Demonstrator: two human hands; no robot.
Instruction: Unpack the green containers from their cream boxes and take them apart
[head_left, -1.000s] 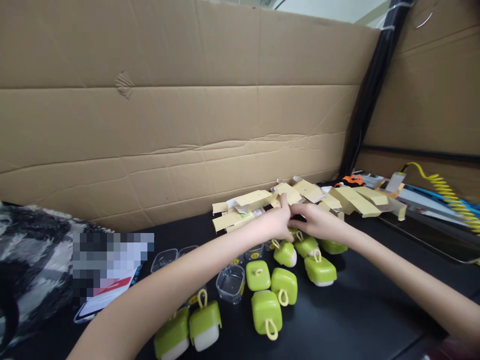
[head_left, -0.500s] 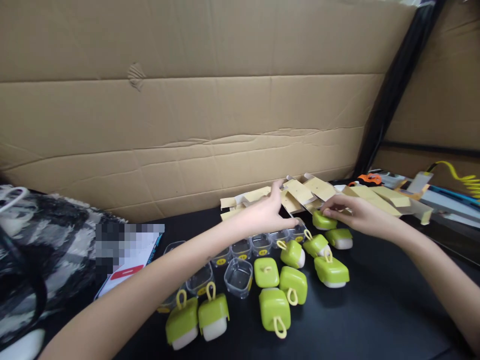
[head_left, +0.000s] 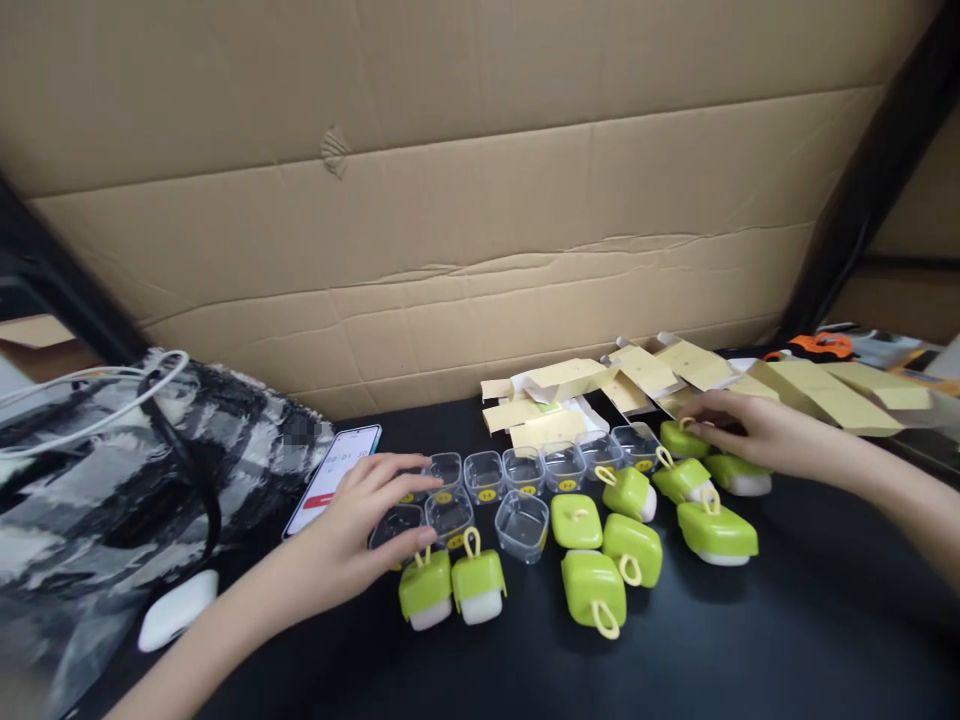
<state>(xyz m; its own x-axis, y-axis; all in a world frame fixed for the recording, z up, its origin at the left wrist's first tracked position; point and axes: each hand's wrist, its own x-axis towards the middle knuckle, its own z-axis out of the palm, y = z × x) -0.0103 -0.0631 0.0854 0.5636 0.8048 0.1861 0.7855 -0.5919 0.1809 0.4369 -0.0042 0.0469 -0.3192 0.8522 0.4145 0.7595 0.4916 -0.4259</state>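
Observation:
My left hand (head_left: 367,515) is open, its fingers spread over the left end of some small clear plastic cups (head_left: 448,515) with yellow stickers. Just below its thumb are two small boxes with green lids, white bases and pale yellow loops, one of them this left green-lidded box (head_left: 426,585). At the right, my right hand (head_left: 724,425) has its fingers closed on the top of a green-lidded box (head_left: 679,440) at the end of the cup row. Another green-lidded box (head_left: 739,472) lies under its wrist side. Several more, such as this tipped box (head_left: 594,590), stand or lie in the middle.
Flattened cream cartons (head_left: 562,380) lie behind the cups. A phone (head_left: 330,480) showing a timer lies at the left, near a white earbud case (head_left: 178,610) and a black-and-grey fabric (head_left: 247,430). A cardboard wall (head_left: 450,200) rises behind the black table (head_left: 480,680).
My left hand has moved from the cartons at the back to the left end of the cups. My right hand stays at the same green-lidded box. The view has turned left.

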